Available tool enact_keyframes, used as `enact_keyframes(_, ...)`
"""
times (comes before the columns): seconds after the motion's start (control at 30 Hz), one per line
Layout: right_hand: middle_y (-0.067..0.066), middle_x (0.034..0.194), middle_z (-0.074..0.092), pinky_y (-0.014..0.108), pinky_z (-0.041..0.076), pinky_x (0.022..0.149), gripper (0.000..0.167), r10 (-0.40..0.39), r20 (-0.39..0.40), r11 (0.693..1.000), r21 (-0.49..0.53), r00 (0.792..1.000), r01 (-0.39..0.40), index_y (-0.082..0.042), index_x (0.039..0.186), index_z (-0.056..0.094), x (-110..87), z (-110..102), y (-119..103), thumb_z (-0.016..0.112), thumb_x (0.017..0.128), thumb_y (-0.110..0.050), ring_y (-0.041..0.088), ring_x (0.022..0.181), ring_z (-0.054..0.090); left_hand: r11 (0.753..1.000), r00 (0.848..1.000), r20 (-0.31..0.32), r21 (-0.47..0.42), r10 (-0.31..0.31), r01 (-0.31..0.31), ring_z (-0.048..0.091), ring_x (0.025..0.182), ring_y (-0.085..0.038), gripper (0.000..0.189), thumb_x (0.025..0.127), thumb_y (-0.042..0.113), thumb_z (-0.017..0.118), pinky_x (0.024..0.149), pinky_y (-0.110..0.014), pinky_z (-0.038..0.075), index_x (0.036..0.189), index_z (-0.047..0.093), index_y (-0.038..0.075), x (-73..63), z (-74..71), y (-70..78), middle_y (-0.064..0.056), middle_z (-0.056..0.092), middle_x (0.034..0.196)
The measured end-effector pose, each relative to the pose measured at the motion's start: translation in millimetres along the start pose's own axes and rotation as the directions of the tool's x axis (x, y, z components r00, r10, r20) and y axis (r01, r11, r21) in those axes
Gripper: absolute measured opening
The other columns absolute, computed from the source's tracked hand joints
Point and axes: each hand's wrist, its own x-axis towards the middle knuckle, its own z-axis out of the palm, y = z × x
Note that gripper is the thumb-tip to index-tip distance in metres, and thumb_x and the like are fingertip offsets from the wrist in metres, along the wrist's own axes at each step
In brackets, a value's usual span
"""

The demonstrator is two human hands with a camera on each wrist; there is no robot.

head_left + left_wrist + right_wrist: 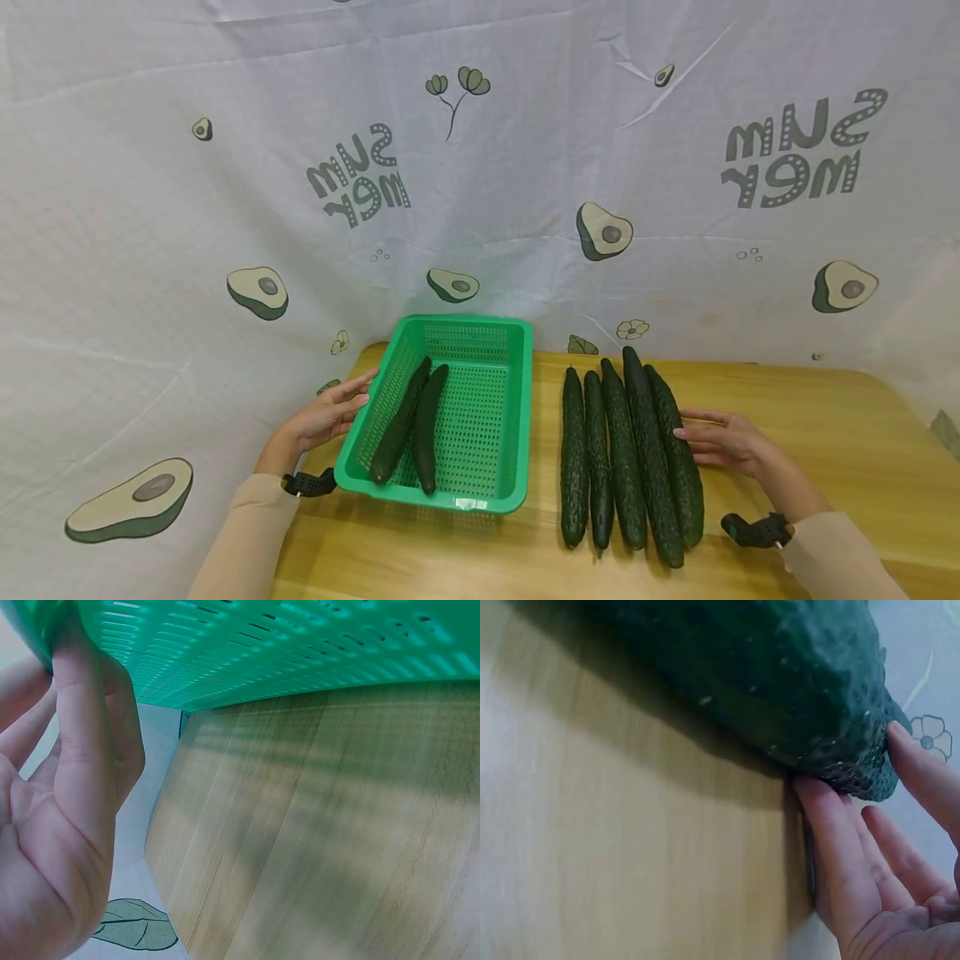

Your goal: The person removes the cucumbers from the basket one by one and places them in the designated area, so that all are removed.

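A green plastic basket [522, 417] with slotted walls stands left of the middle of the table, two dark green cucumbers [425, 433] lying lengthwise in its left half. My left hand [326, 414] touches the basket's left side, fingertips right at the rim, as the left wrist view also shows. To the right of the basket, several long bumpy cucumbers [574, 458] lie side by side. Beside the rightmost cucumber [684, 475] is my right hand [723, 442], its extended fingers against that cucumber's side. In the right wrist view, fingertips [810, 787] meet the cucumber's lower edge.
The wooden table [810, 417] backs onto a pale curtain [517, 158] printed with avocados and lettering. Bare wood shows between the basket and the row of cucumbers. A black wrist strap [309, 483] is on the left wrist, with another strap [756, 531] on the right.
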Motion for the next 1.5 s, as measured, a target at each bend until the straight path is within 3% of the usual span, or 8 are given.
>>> enact_keyframes(0.37,0.005,0.110,0.067,0.043,0.056,0.085,0.068,-0.021,-0.082,1.000,-0.012,0.996,0.020,0.016,0.147,0.034,0.2,7,-3,0.070,0.095,-0.012,0.021,0.098,0.068,1.000,1.000,-0.005,-0.023,0.009,-0.009,0.057,0.121,-0.015,0.059,0.111,0.010,0.036,0.088,-0.033,0.054,0.163,0.012,0.021,-0.2,-0.7,0.0,-0.017,-0.004,0.165)
enact_keyframes(0.57,0.003,0.108,0.067,0.042,0.057,0.084,0.074,-0.009,-0.125,1.000,-0.025,0.992,0.006,0.019,0.146,0.030,-1.3,9,-4,0.071,0.096,-0.016,0.020,0.096,0.068,1.000,1.000,-0.007,0.008,-0.002,0.002,0.046,0.134,-0.021,0.059,0.111,0.013,0.038,0.092,-0.034,0.053,0.163,0.012,0.022,-0.7,-1.1,-1.0,-0.016,-0.005,0.165)
enact_keyframes(0.77,0.001,0.103,0.069,0.042,0.057,0.082,0.071,0.005,-0.145,1.000,0.023,0.989,-0.001,0.019,0.145,0.033,-1.3,10,-7,0.070,0.096,-0.018,0.020,0.092,0.069,1.000,1.000,-0.008,-0.003,0.001,-0.001,0.049,0.132,-0.024,0.060,0.110,0.013,0.040,0.092,-0.035,0.053,0.163,0.013,0.021,1.1,-1.7,-0.6,-0.017,-0.003,0.165)
enact_keyframes(1.07,0.004,0.093,0.071,0.044,0.058,0.078,0.044,0.016,-0.155,0.991,0.135,0.988,0.005,0.012,0.129,0.055,-4.2,9,-25,0.070,0.096,-0.012,0.023,0.084,0.072,1.000,1.000,-0.013,0.012,-0.004,0.004,0.029,0.144,-0.038,0.061,0.109,0.018,0.044,0.092,-0.033,0.053,0.163,0.014,0.023,2.3,-0.7,3.0,-0.016,-0.002,0.165)
enact_keyframes(1.27,-0.001,0.094,0.071,0.040,0.058,0.079,0.009,-0.035,-0.126,0.988,0.142,0.991,0.053,-0.012,0.107,0.068,-4.0,9,-41,0.065,0.098,-0.010,0.021,0.085,0.073,1.000,1.000,-0.020,0.014,-0.008,0.008,0.030,0.143,-0.036,0.061,0.110,0.018,0.043,0.090,-0.032,0.053,0.163,0.014,0.023,1.5,0.0,3.0,-0.016,-0.002,0.165)
enact_keyframes(1.4,-0.001,0.095,0.072,0.039,0.057,0.081,0.015,-0.105,-0.084,0.972,0.202,0.991,0.120,-0.021,0.098,0.068,-1.4,16,-58,0.062,0.100,-0.007,0.021,0.085,0.073,1.000,1.000,-0.018,0.007,-0.005,0.005,0.030,0.143,-0.037,0.060,0.110,0.016,0.042,0.091,-0.033,0.053,0.163,0.013,0.022,1.0,0.0,2.0,-0.016,-0.002,0.165)
enact_keyframes(1.5,0.002,0.095,0.071,0.038,0.057,0.083,0.016,-0.137,-0.057,0.955,0.257,0.989,0.147,-0.020,0.096,0.069,1.0,23,-74,0.061,0.100,-0.006,0.022,0.085,0.073,1.000,1.000,-0.013,-0.002,-0.005,0.005,0.024,0.145,-0.039,0.060,0.110,0.014,0.040,0.092,-0.033,0.052,0.163,0.012,0.022,0.4,-0.2,0.7,-0.016,-0.004,0.165)
